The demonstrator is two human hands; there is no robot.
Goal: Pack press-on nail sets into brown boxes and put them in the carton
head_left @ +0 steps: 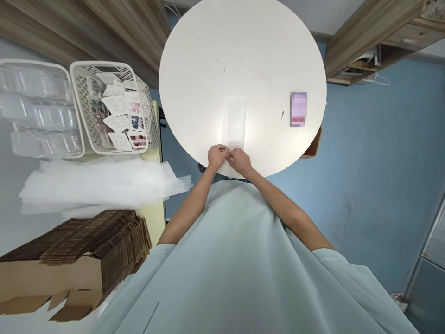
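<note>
A long, thin, translucent white bag [235, 120] lies flat on the round white table [243, 46], pointing away from me. At its near end, close to the table's front edge, my left hand [217, 157] and my right hand [239, 161] meet with their fingertips almost touching. Both hands are closed in a pinch on the bag's near edge. The fingers partly cover that edge, so I cannot tell whether it is folded or parted there.
A phone-like pixelated object [298, 109] lies right on the table. At left stand a white basket [139, 99] of small carded items, a bin of clear plastic boxes [45, 111], a pile of translucent white bags [93, 183] and stacked flattened brown cartons [114, 246].
</note>
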